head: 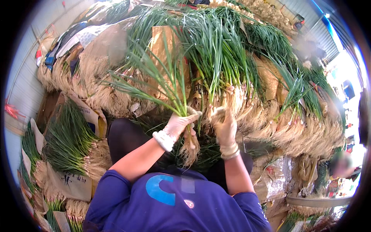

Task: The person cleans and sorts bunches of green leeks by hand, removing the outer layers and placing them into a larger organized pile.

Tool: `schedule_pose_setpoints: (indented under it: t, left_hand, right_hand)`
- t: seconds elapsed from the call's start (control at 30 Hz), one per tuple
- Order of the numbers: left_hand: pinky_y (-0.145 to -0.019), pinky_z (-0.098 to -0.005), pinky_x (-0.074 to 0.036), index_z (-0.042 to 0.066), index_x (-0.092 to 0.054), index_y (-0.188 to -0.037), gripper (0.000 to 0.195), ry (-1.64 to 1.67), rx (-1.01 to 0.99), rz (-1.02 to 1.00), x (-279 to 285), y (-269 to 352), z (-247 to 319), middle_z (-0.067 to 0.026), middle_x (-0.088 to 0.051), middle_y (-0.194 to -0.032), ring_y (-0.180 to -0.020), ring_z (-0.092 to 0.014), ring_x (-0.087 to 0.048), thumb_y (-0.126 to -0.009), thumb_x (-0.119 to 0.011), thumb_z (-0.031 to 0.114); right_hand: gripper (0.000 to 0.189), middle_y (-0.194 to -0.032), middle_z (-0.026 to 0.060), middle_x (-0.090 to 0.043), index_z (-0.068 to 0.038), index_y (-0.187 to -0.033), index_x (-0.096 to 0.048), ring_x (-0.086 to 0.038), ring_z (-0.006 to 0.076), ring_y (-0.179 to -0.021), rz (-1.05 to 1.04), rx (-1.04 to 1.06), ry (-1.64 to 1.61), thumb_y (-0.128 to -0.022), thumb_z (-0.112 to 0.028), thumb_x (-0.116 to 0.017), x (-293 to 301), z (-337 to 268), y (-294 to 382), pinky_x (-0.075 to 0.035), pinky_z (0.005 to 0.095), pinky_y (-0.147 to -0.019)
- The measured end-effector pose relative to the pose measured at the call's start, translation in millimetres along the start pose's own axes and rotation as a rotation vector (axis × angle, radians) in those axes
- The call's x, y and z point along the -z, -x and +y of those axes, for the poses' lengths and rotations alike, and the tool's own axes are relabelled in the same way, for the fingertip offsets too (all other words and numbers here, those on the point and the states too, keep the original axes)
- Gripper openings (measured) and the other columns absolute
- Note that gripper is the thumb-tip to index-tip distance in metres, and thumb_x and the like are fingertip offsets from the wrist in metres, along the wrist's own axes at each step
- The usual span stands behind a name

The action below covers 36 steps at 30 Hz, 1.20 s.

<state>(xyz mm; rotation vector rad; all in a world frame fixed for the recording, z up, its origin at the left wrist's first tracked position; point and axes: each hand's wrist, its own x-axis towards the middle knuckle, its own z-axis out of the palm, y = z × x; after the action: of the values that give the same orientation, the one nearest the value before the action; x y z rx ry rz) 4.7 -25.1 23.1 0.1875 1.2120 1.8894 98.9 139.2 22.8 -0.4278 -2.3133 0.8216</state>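
My left hand [184, 121], in a pale glove with a white band at the wrist, grips a small bunch of green garlic plants [179, 105]. Their leaves fan upward, and the pale roots [189, 150] hang below my fist. To the right is my gloved right hand [226, 127], raised with its fingers bent beside the root ends of a heap. Blur hides whether those fingertips hold a stalk. Directly ahead lies a thick heap of green garlic [223, 55], its leaves pointing away and its bulbs and roots towards me.
Woven sacks [166, 58] lie among the plants. More bunches [71, 139] rest at the left on sacking that bears writing. A large root-fringed pile [313, 136] spreads to the right, above a curved rail [318, 201]. Loose leaves [208, 153] lie between my knees.
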Motion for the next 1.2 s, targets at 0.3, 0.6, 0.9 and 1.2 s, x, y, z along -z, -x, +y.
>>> schedule_pose_setpoints:
  t: [0.3, 0.6, 0.9, 1.2]
  left_hand:
    - [-0.043, -0.0241, -0.045, 0.0, -0.064, -0.091, 0.013, 0.155, 0.17, -0.02, 2.4, -19.6, -11.2, -0.0076, -0.063, -0.072, -0.054, -0.015, -0.059, -0.082, -0.068, 0.008]
    - [-0.046, -0.0303, -0.048, 0.002, -0.054, -0.117, 0.033, 0.192, 0.244, -0.107, 29.5, 1.9, -3.6, -0.0066, -0.062, -0.071, -0.052, -0.017, -0.056, -0.086, -0.064, 0.01]
    - [-0.058, -0.0327, -0.05, 0.0, -0.055, -0.114, 0.026, 0.335, 0.269, -0.208, 17.9, 12.4, -1.6, -0.005, -0.062, -0.079, -0.054, -0.016, -0.057, -0.091, -0.056, 0.013]
    - [-0.055, -0.034, -0.049, 0.003, -0.057, -0.101, 0.025, 0.326, 0.345, -0.077, 26.3, 7.8, -16.9, -0.0019, -0.059, -0.073, -0.05, -0.014, -0.052, -0.094, -0.055, 0.027]
  right_hand:
    - [0.034, -0.092, 0.003, -0.066, -0.008, -0.119, -0.054, -0.06, 0.0107, -0.076, -0.135, -0.323, -0.237, -0.09, -0.023, -0.061, -8.8, 12.9, 5.7, -0.05, 0.023, -0.068]
    - [0.016, -0.079, 0.0062, -0.064, -0.006, -0.099, -0.063, -0.046, 0.0045, -0.053, -0.247, -0.517, -0.927, -0.095, -0.012, -0.049, -0.4, 11.0, -63.5, -0.041, 0.0139, -0.045]
    - [0.049, -0.12, 0.0096, -0.06, -0.008, -0.126, -0.051, -0.059, 0.0204, -0.099, -0.49, -0.493, -0.573, -0.09, -0.04, -0.057, -36.2, 13.1, -38.8, -0.051, 0.0295, -0.08]
    - [0.013, -0.076, 0.009, -0.063, -0.006, -0.098, -0.063, -0.059, 0.0171, -0.068, -0.35, -0.086, -0.228, -0.088, -0.013, -0.062, -34.4, -0.2, 10.3, -0.047, 0.0291, -0.063]
